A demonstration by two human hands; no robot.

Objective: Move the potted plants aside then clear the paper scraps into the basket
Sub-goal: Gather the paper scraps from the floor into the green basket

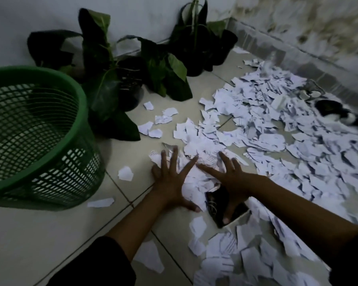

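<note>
The plants [120,79] stand at the far left against the wall, off the main litter, so the first step looks done and the clearing of scraps is in hand. Both hands lie flat with fingers spread on a heap of scraps [196,172] near the middle of the floor: the left hand [172,182] presses its left edge, the right hand [232,180] its right edge, thumbs pointing toward me, and neither has closed on anything. A dark object [221,205] shows under the paper below the right palm; what it is I cannot tell. The basket [56,162] sits at the left, tilted with its mouth toward the camera, near the heap but apart from it. Many more scraps spread right and far. Next, I judge, the hands must squeeze the heap together, lift it and carry it left over the rim. Printed lines show on some scraps but are unreadable; no brands visible.
</note>
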